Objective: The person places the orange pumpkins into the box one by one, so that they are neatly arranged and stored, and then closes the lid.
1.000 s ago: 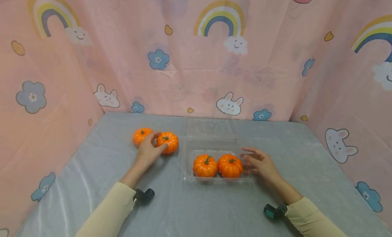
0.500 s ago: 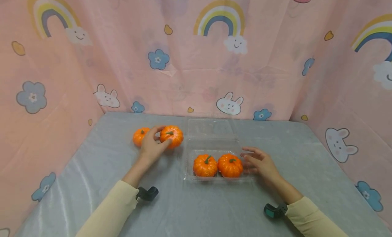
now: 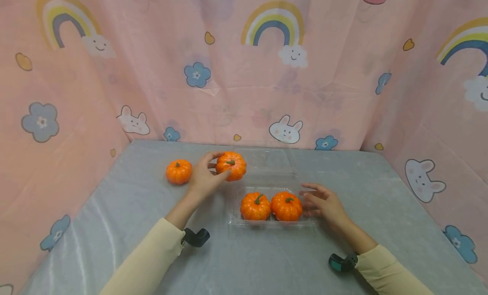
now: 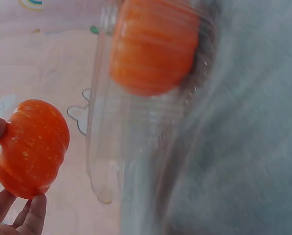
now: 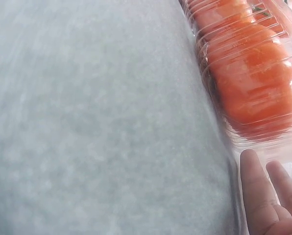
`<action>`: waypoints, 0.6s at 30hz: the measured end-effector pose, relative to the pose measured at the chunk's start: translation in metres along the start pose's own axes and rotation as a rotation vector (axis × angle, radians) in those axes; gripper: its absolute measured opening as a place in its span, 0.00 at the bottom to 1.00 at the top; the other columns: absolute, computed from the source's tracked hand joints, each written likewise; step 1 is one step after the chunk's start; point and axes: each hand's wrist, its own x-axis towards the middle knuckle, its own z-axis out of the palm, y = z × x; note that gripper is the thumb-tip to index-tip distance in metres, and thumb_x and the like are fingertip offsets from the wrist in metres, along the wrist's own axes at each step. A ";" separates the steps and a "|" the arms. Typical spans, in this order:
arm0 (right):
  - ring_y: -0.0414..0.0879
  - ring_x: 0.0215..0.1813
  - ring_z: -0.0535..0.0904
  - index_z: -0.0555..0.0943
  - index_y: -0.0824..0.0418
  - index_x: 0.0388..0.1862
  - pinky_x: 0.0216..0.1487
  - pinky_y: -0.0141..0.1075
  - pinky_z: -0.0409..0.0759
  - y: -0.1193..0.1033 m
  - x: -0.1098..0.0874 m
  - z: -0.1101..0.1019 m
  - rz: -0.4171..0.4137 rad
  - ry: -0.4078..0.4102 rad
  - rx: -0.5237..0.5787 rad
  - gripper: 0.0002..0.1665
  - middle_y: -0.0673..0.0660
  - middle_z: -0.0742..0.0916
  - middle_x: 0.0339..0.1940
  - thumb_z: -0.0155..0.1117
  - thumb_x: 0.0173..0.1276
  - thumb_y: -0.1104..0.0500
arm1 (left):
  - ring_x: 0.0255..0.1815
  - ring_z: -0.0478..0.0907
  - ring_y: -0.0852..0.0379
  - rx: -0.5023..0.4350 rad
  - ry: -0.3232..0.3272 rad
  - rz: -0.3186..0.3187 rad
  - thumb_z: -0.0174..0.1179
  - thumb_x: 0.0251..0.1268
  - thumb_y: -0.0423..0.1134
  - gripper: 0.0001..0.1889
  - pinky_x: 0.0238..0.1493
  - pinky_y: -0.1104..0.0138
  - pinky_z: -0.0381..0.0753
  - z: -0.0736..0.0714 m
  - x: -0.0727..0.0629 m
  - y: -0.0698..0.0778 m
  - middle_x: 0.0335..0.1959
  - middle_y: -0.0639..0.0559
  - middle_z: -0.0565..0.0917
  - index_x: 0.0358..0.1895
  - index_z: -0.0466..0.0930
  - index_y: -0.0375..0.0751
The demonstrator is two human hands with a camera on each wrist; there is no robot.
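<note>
My left hand (image 3: 203, 178) grips a small orange pumpkin (image 3: 233, 165) between thumb and fingers, raised near the back left of a clear plastic box (image 3: 234, 221). In the left wrist view this pumpkin (image 4: 33, 147) shows pale speckles. Two more pumpkins sit side by side in the box's front part, a left one (image 3: 254, 207) and a right one (image 3: 286, 207). Beside the box's right wall, my right hand (image 3: 328, 206) has its fingers extended; in the right wrist view the fingertips (image 5: 251, 164) are close by the wall, and whether they touch it I cannot tell.
Another orange pumpkin (image 3: 178, 172) sits on the grey cloth-covered table (image 3: 267, 261), to the left of my left hand. The box's transparent lid (image 3: 263, 159) lies folded back behind it. A pink patterned curtain (image 3: 236, 104) encloses the table's back and sides.
My left hand has lifted the pumpkin off the table and carried it right, towards the box. The pumpkin left behind is now fully visible. My right hand has stayed in place.
</note>
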 end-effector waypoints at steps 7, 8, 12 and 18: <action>0.42 0.40 0.86 0.65 0.67 0.69 0.40 0.41 0.86 -0.001 -0.001 -0.001 -0.006 -0.009 0.004 0.31 0.74 0.75 0.63 0.55 0.73 0.53 | 0.48 0.80 0.45 -0.026 -0.046 0.037 0.71 0.50 0.37 0.27 0.45 0.60 0.84 0.014 0.003 0.009 0.56 0.45 0.79 0.57 0.76 0.41; 0.42 0.39 0.86 0.64 0.68 0.69 0.40 0.41 0.86 -0.001 -0.002 -0.001 -0.009 -0.011 0.003 0.31 0.74 0.75 0.62 0.55 0.73 0.53 | 0.49 0.80 0.45 -0.031 -0.055 0.037 0.70 0.50 0.37 0.27 0.45 0.60 0.84 0.016 0.003 0.011 0.56 0.46 0.79 0.57 0.76 0.42; 0.42 0.39 0.85 0.65 0.68 0.69 0.39 0.40 0.86 -0.003 -0.003 -0.001 -0.021 -0.017 0.000 0.32 0.74 0.76 0.62 0.56 0.73 0.52 | 0.48 0.80 0.45 -0.040 -0.089 0.023 0.70 0.50 0.36 0.27 0.45 0.60 0.84 0.022 0.003 0.017 0.57 0.47 0.78 0.57 0.77 0.44; 0.43 0.39 0.85 0.65 0.68 0.69 0.40 0.40 0.86 -0.003 -0.004 -0.001 -0.017 -0.021 -0.005 0.32 0.74 0.75 0.62 0.56 0.73 0.51 | 0.46 0.80 0.46 -0.045 -0.134 0.039 0.70 0.50 0.36 0.26 0.47 0.60 0.84 0.031 0.003 0.024 0.57 0.47 0.78 0.57 0.77 0.45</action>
